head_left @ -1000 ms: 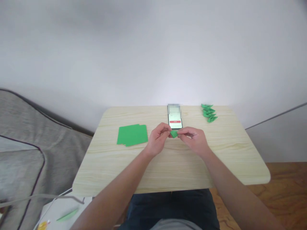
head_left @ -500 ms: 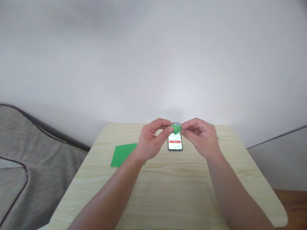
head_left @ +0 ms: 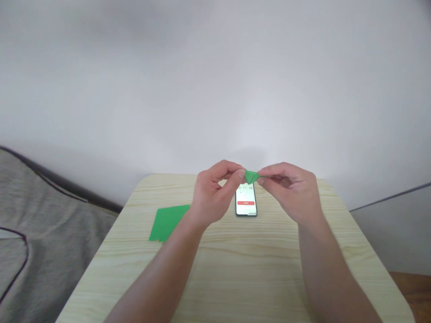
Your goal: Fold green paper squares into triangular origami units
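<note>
A small folded piece of green paper (head_left: 251,176) is held up between my two hands, over the top part of a phone. My left hand (head_left: 217,193) pinches its left end between thumb and fingers. At its right end, the thumb and fingertips of my right hand (head_left: 291,190) close on a narrow point of the paper. The phone (head_left: 246,209) lies on the table below, its screen lit with a timer and a red bar; its upper end is hidden behind the paper and fingers.
Flat green paper sheets (head_left: 168,222) lie on the wooden table (head_left: 249,269), partly covered by my left forearm. A white wall (head_left: 215,89) rises behind the table's far edge. Grey fabric (head_left: 57,251) stands along the left side.
My right hand has moved right and slightly up, and the paper's right point now shows longer between the hands. The left hand keeps its pinch. The view has shifted slightly.
</note>
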Tool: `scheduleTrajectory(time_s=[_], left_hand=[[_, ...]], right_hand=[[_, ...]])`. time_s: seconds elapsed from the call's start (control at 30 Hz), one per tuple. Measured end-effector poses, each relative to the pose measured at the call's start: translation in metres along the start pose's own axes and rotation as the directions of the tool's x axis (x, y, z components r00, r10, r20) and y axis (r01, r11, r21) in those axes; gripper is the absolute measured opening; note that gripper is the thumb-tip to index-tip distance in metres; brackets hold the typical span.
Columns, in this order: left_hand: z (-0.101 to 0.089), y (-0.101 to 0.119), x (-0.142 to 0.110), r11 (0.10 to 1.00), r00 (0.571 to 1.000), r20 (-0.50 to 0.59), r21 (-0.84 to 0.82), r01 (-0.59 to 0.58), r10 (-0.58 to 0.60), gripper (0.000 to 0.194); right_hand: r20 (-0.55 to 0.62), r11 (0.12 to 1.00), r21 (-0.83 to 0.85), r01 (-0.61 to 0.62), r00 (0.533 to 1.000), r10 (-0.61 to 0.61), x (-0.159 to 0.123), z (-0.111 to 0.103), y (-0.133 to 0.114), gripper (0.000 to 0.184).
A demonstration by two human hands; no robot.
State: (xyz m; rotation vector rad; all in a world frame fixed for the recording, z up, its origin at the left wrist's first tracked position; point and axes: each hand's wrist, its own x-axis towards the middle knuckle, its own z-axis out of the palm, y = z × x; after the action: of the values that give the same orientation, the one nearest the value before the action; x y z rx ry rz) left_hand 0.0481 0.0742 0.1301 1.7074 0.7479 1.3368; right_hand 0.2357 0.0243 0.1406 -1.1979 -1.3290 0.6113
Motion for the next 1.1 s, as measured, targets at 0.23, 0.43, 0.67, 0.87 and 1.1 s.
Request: scheduleTrajectory(time_s=[0.23, 0.43, 0.67, 0.87, 1.1], left_hand=[[0.003, -0.001, -0.006, 0.993, 0.994, -0.091, 0.104, -0.055, 0.064, 0.01], [0.009, -0.004, -0.011, 0.978, 0.975, -0.164, 0.171, -0.12, 0.149, 0.008], [0.011, -0.011, -0.011, 0.98, 0.972, -0.175, 0.148, -0.13, 0.156, 0.01], [0.011, -0.014, -0.01, 0.997, 0.986, -0.146, 0.019, -0.077, 0.079, 0.014], [0.008, -0.013, -0.008, 0.999, 0.999, 0.001, 0.014, -0.044, 0.044, 0.018]], right_hand=[[0.039, 1.0, -0.002, 0.005, 0.999, -0.005, -0.001, 0.002, -0.003, 0.011], [0.162, 0.959, 0.197, -0.202, 0.972, 0.172, 0.003, 0.0, 0.004, 0.025], [0.172, 0.949, 0.196, -0.246, 0.962, 0.214, 0.003, -0.001, 0.005, 0.024], [0.12, 0.978, 0.118, -0.174, 0.98, 0.16, -0.002, -0.001, 0.002, 0.02], [0.077, 0.989, 0.081, -0.128, 0.99, 0.122, -0.003, -0.001, 0.0, 0.019]])
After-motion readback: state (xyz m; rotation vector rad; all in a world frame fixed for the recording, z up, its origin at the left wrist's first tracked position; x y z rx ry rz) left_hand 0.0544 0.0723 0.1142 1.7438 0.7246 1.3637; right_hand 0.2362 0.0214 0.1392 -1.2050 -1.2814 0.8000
